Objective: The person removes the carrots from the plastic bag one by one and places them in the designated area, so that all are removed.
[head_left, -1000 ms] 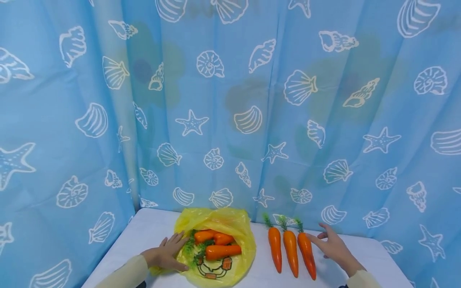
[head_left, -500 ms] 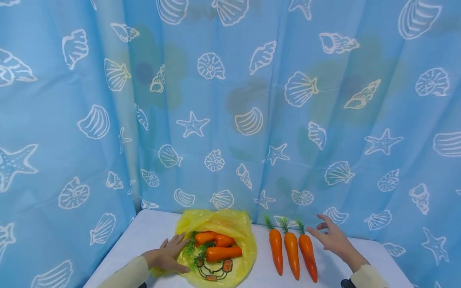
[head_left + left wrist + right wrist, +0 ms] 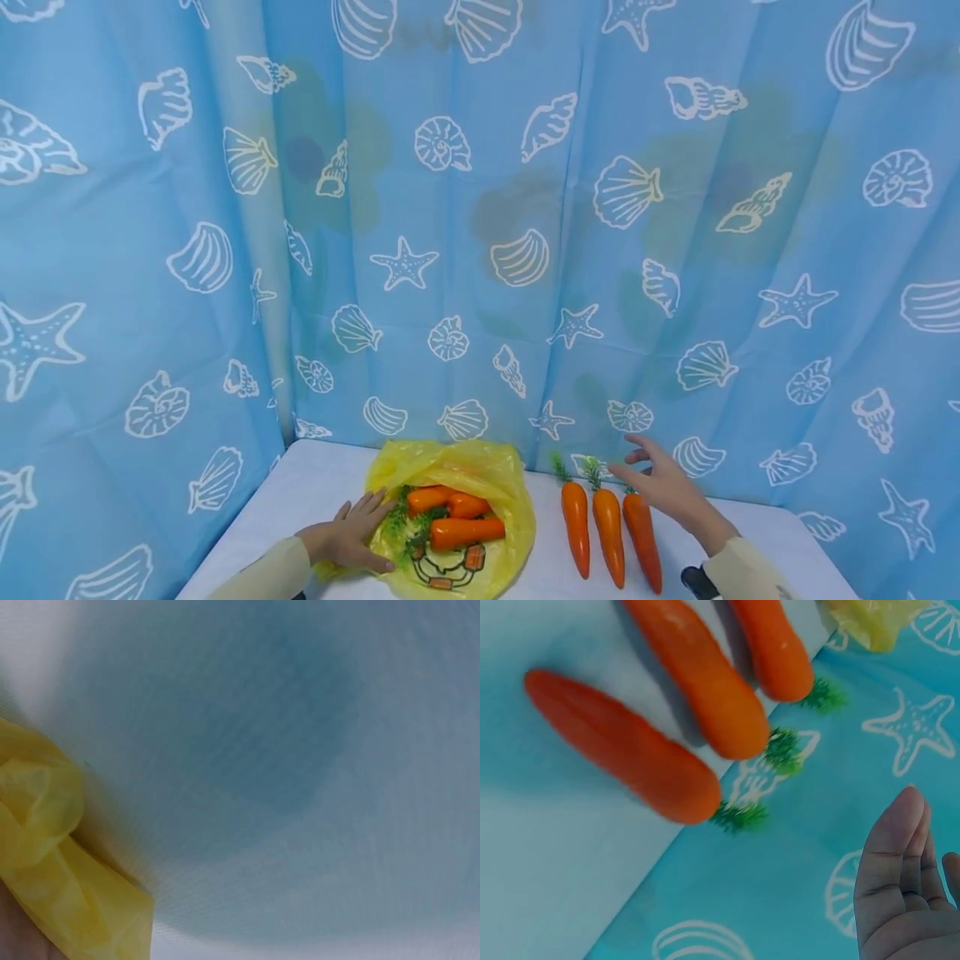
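Just now, closest to the person, two cream cloth sleeves (image 3: pixel 270 571) reached in from below. The left hand (image 3: pixel 348 533) rested, fingers straight and thumb apart, on the left edge of a crumpled yellow plastic bag (image 3: pixel 520 533), where it had stayed for the last second. The right hand (image 3: pixel 667 487), though, had shifted: a second earlier it was just right of a glossy, tapering orange carrot (image 3: pixel 642 546), and by now it hung over that carrot's leafy end, partly hiding the feathery green top (image 3: pixel 741 816). Its fingers were loosely extended and empty; the right wrist view showed them apart from the carrots. To my eye, only the reach had altered: that carrot, the middle carrot (image 3: pixel 608 537) and the left carrot (image 3: pixel 576 529) lay unmoved in their row beside the bag, none yet gripped. More orange carrots (image 3: pixel 467 534) lay in the bag's open mouth. Beneath spread a white-covered surface (image 3: pixel 330 467); beyond it, and along the left, hung a blue curtain (image 3: pixel 480 196) printed with white shells and starfish.
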The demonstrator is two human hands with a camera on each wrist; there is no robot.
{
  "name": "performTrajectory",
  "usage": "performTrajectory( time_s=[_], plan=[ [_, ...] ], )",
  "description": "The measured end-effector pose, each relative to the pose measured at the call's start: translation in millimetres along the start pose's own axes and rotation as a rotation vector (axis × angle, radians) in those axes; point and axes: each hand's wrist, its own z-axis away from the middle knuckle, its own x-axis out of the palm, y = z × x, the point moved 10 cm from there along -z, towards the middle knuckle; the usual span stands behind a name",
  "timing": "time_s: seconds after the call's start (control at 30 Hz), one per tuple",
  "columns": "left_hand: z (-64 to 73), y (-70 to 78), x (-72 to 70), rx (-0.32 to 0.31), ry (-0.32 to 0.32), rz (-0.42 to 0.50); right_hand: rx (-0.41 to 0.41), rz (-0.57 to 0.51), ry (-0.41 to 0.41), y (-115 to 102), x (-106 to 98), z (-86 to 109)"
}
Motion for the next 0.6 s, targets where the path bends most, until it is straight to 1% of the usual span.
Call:
performTrajectory(
  time_s=[0.13, 0.3, 0.43, 0.6],
  plan=[
    [1.7, 2.4, -2.1, -0.013, -0.002, -0.002, -0.029, 0.007, 0.003, -12, 7, -2.6],
    [-2.6, -1.6, -4.1, -0.03, -0.002, -0.003, -0.056, -0.008, 0.004, -19, 20, -9.6],
    [-3.8, -1.4, -5.9, -0.018, 0.006, -0.002, -0.053, -0.051, -0.006, -22, 31, -13.1],
    [1.2, 4.1, -3.7, 0.003, -0.011, 0.002, -0.046, -0.054, -0.009, -31, 43, -11.1]
  ],
)
